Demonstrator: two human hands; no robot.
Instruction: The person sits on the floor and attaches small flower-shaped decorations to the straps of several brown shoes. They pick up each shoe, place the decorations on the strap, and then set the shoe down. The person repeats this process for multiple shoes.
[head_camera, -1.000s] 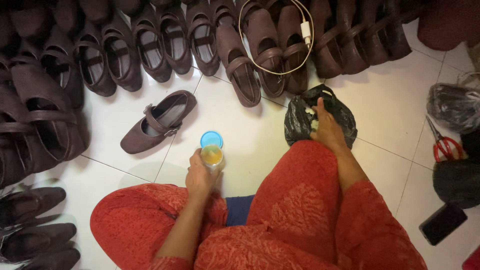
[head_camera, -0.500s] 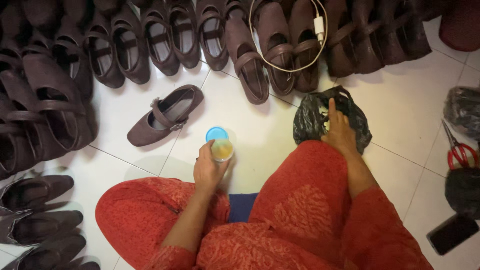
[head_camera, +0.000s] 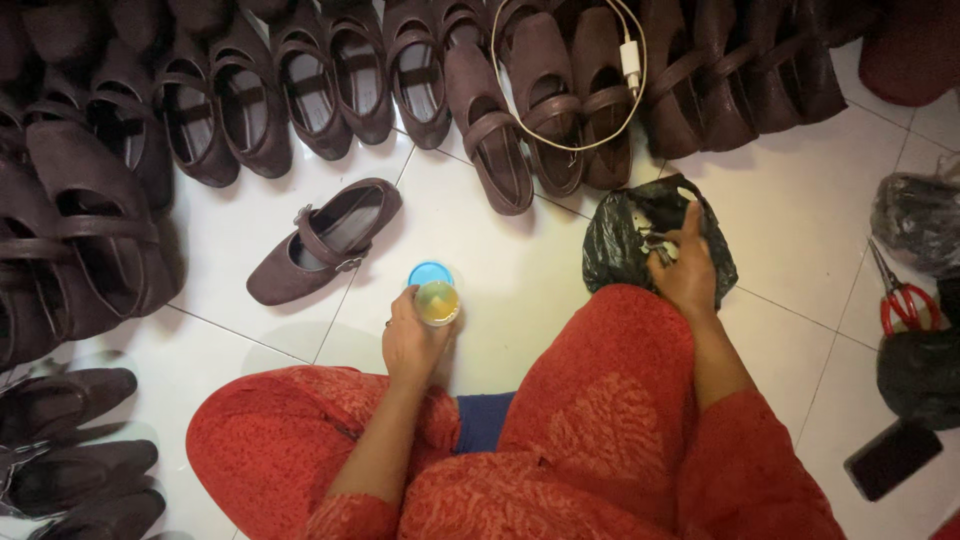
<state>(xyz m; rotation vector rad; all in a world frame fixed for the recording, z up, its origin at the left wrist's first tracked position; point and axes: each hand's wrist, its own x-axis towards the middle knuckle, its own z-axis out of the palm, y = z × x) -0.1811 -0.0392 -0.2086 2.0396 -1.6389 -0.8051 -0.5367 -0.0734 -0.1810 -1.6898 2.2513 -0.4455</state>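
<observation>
1. White tiled floor (head_camera: 800, 210), seen from above; a person in red clothing sits on it with knees drawn up.
2. Left hand (head_camera: 412, 345): fingers wrapped around a small clear cup (head_camera: 438, 302), held upright just above the floor, likely so the contents stay level.
3. Cup contents: yellowish liquid or paste, kind not clear. A blue lid (head_camera: 430, 273) lies touching the cup at its 12 o'clock.
4. Right hand (head_camera: 688, 270): fingers part curled, reaching into the open mouth of a black bag (head_camera: 615, 240). Whether it grips anything inside, I cannot tell; the contents are hidden.
5. Bag sits at 3 o'clock from the cup, well apart, just beyond the right knee.
6. Single brown shoe (head_camera: 322, 238): strapped, lying apart from the rest at 10 o'clock from the cup, near the left hand.
7. Shoe rows (head_camera: 350, 80): many matching brown strapped shoes ranged along 12 o'clock and stacked at 9 o'clock.
8. White cable (head_camera: 632, 62) with plug, looped over shoes at 1 o'clock.
9. Red scissors (head_camera: 900, 300) at 3 o'clock, beside further dark bags; a black phone (head_camera: 892, 458) lies at 4 o'clock.
</observation>
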